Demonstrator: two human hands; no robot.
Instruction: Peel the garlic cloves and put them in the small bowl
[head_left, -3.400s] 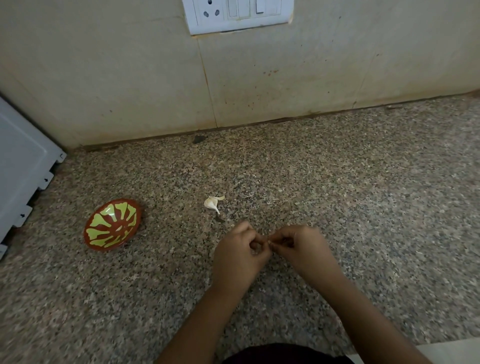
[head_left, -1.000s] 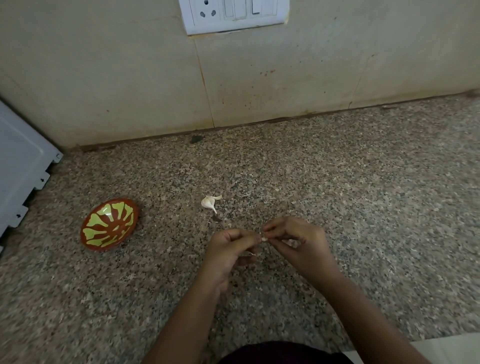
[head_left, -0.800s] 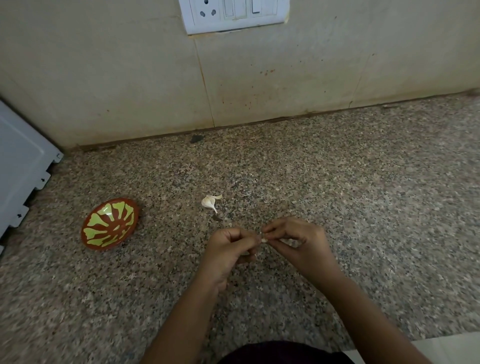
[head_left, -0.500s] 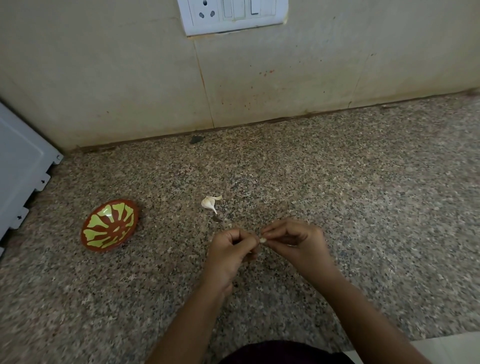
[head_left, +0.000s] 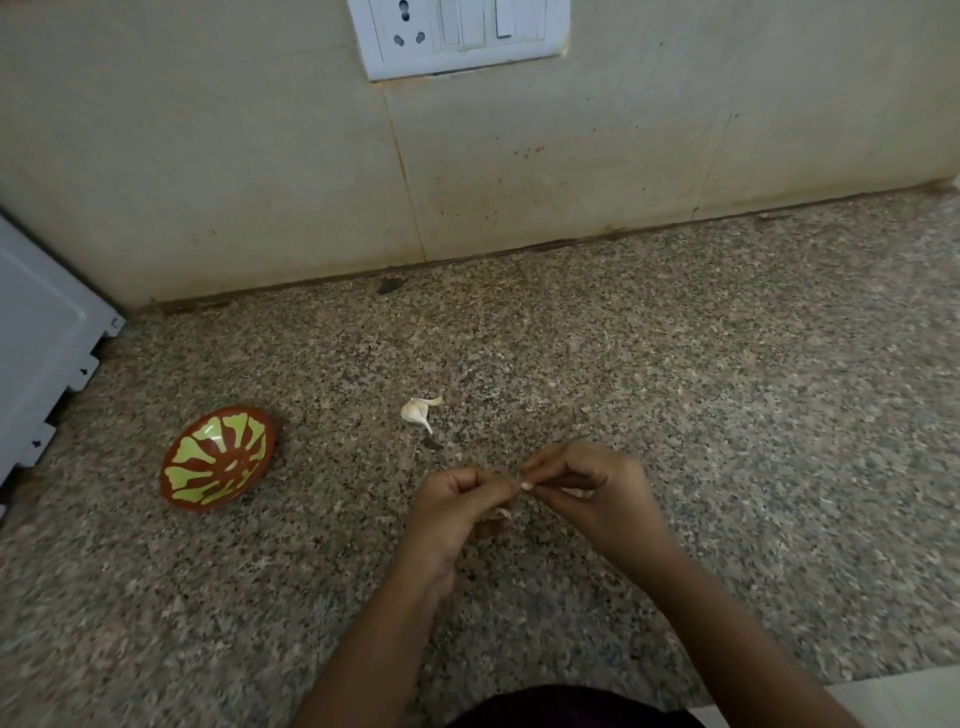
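A small garlic clove (head_left: 525, 486) is pinched between my two hands just above the speckled granite counter (head_left: 727, 389). My left hand (head_left: 457, 506) curls round it from the left, with a bit of pale skin showing under its fingers. My right hand (head_left: 587, 486) pinches the clove's tip from the right. A second, unpeeled clove (head_left: 415, 410) lies on the counter beyond my hands. The small red bowl (head_left: 218, 460) with a yellow-green petal pattern sits tilted at the left, nothing visible inside.
A white appliance panel (head_left: 41, 343) stands at the left edge. The beige tiled wall (head_left: 571, 156) with a white socket and switch plate (head_left: 460, 34) closes the back. A dark scrap (head_left: 432, 443) lies near the loose clove.
My hands have drawn slightly apart and shifted a little since 3.4 s ago, still working the same clove. The loose clove and the bowl have not moved.
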